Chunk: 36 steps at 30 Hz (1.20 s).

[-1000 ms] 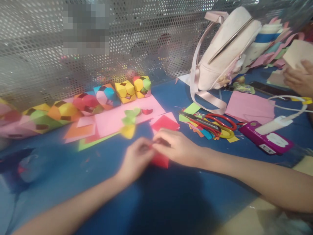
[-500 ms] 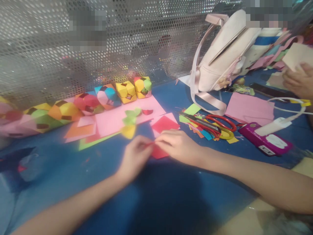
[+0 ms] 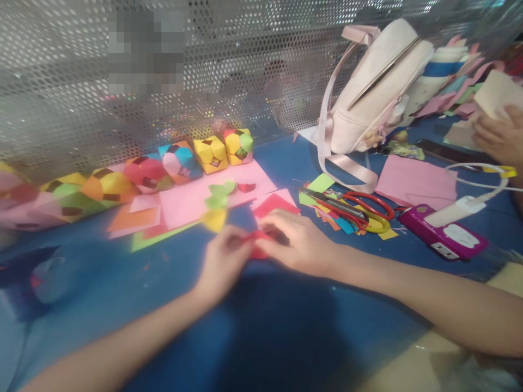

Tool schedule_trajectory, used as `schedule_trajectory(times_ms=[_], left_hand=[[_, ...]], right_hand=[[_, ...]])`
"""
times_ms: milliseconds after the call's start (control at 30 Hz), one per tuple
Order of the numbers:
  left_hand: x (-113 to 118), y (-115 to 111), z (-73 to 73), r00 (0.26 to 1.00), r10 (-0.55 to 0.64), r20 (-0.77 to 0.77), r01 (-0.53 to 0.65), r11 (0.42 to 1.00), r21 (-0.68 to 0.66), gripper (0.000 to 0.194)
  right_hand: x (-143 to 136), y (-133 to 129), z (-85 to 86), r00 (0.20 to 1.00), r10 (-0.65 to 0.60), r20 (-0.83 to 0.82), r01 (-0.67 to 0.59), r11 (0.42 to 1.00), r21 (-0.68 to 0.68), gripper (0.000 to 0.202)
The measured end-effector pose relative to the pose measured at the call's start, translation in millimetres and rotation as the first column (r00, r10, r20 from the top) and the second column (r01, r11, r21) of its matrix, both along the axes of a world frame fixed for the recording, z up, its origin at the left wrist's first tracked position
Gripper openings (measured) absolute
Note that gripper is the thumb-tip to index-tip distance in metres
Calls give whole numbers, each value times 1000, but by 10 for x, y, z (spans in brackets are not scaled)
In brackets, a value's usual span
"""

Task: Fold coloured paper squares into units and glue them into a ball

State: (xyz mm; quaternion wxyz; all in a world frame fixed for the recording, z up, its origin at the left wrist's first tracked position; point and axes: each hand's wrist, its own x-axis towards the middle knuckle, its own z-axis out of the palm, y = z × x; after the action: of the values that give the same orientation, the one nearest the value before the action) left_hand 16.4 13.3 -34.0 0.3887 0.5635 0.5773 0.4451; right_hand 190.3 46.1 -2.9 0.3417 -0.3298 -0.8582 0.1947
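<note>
Head: scissors (image 3: 351,208), paper cubes (image 3: 223,148) flank hands.

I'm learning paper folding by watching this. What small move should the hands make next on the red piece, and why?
Probably press the fold flat against the blue table. Both the left hand and right hand pinch the small red paper between them, low over the table, and its fold looks unfinished.

Blue table (image 3: 286,337): paper cubes (image 3: 210,153) (back row), pink sheets (image 3: 414,179), scissors (image 3: 355,206), backpack (image 3: 376,92).
</note>
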Motion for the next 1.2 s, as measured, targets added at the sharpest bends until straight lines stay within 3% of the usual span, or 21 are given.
schedule_trajectory(times_ms=[100,233,467,933,1067,1200], left_hand=[[-8,11,-1,997,56,61,-54,998,-33,12],[17,-4,8,993,23,119,-17,999,-45,10],[35,-32,35,997,-11,76,19,994,-106,8],[59,-74,86,993,-45,112,57,992,-112,9],[42,-63,85,987,-48,151,66,991,-117,9],[29,-54,84,989,-52,140,72,988,-137,10]], right_hand=[[-21,-23,-6,995,-64,75,73,990,-123,21],[-52,-15,-104,992,-97,78,109,980,-165,11],[-59,-33,-124,998,-17,-53,14,998,-60,12],[-52,-21,-176,985,109,-132,-99,991,85,11],[-28,-40,-62,966,181,-182,-194,980,-53,7],[-30,-7,14,957,7,-289,-122,916,-382,22]])
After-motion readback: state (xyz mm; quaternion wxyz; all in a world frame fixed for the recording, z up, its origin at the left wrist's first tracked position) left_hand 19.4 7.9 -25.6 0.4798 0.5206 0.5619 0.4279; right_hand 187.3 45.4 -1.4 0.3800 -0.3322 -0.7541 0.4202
